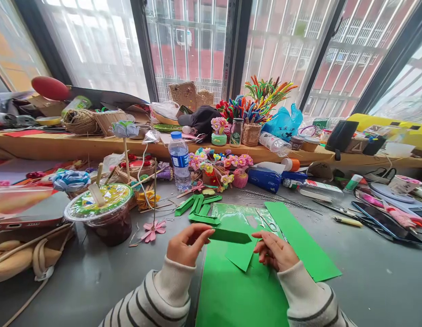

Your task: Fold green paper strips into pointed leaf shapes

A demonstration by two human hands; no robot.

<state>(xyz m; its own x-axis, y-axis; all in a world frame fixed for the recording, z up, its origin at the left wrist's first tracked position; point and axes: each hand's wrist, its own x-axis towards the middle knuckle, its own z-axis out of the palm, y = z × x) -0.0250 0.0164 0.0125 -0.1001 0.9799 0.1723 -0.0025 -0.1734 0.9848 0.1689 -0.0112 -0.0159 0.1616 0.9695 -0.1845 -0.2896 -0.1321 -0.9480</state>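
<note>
Between the thumb and fingers of my left hand (189,241) is a dark green paper strip (231,236) with a pointed right end. Just beyond that point hovers my right hand (275,250), its fingers loosely bent and apart, with nothing visible in them. Under both hands lies a large sheet of green paper (241,299). A smaller cut piece of green paper (243,260) rests on it. Folded green paper strips (201,206) are heaped behind my left hand. Scissors (267,222) lie on a clear plastic sleeve behind the strip.
Another green sheet (302,245) lies to the right. At left stand a lidded plastic cup (105,218) and a pink paper flower (153,230) on a stick. A water bottle (179,161), thin wires (279,200), a knife (347,221) and a phone (386,220) are farther back.
</note>
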